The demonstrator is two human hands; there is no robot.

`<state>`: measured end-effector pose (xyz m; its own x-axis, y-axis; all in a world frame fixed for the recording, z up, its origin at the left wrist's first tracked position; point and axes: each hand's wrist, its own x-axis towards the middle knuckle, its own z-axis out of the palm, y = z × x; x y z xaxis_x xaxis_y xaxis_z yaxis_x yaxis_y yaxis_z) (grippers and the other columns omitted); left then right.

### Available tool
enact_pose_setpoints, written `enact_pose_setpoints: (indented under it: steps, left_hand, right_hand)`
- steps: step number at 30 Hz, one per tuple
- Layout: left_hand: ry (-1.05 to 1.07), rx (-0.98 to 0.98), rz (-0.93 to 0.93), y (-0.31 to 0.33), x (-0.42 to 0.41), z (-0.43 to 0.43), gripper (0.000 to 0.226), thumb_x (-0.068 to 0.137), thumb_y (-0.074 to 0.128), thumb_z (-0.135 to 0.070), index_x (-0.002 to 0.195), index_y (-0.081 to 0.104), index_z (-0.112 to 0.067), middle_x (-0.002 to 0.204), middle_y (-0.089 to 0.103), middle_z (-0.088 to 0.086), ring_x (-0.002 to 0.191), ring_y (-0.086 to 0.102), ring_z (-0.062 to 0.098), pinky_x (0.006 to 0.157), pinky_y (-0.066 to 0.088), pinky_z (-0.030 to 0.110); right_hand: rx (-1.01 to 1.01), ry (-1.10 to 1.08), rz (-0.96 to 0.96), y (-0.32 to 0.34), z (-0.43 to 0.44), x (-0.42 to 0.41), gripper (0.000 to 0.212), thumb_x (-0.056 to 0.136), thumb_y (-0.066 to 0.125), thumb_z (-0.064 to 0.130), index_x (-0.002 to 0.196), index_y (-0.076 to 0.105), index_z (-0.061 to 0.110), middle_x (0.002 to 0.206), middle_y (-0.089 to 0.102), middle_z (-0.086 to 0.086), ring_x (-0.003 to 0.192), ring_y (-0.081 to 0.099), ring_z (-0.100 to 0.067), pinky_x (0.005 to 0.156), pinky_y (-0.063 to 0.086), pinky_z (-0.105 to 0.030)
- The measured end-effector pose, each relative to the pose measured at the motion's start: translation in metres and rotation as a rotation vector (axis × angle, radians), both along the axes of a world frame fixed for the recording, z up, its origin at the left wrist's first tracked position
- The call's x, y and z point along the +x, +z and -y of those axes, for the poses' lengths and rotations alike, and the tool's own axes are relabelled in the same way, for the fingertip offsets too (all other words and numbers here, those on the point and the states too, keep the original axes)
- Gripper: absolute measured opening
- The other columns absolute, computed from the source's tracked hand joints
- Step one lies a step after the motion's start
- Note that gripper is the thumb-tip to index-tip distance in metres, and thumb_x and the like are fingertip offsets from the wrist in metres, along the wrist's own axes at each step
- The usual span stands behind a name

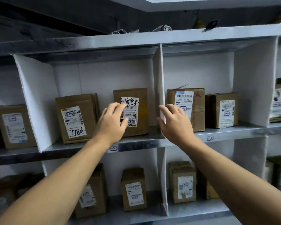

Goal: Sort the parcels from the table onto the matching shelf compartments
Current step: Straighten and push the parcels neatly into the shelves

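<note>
A: Where is the parcel (142,114)?
B: Upright just beyond the left hand (111,122), whose loose, spread fingers overlap its label (133,103) and grip nothing.
A: Room beside it?
B: A gap toward the neighbouring box (76,117) on that hand's left. The divider (161,70) edge sits at the right hand (177,125) fingertips; that hand is spread too, empty.

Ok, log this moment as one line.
left hand open, at box | right hand open, at divider | box upright on shelf
</note>
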<state>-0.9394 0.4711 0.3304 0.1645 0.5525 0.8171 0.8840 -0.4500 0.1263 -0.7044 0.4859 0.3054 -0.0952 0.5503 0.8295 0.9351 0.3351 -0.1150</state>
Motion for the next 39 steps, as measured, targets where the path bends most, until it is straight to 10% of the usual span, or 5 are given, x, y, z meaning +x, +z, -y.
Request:
enact_pose_setpoints:
  steps: [21,39]
  left_hand:
    - [-0.080,-0.044,-0.153,0.009,0.201,-0.023,0.047,0.096,0.050,-0.035,0.140,0.042,-0.021,0.135,0.045,-0.001,0.122,0.043,0.021,0.102,0.042,0.040]
    - [0.222,-0.033,0.085,0.036,0.256,-0.106,0.065,0.092,0.058,-0.036,0.149,0.029,-0.028,0.155,0.022,0.006,0.141,0.018,0.031,0.112,0.027,0.049]
  right_hand:
    - [-0.038,-0.160,0.113,0.026,-0.007,0.166,0.037,0.093,0.058,0.036,0.123,0.057,0.014,0.120,0.059,-0.014,0.105,0.056,-0.040,0.081,0.047,-0.046]
    - [-0.167,0.406,-0.321,0.054,-0.126,0.199,0.055,0.094,0.065,0.026,0.145,0.044,0.023,0.129,0.056,-0.017,0.120,0.055,-0.034,0.100,0.042,-0.036]
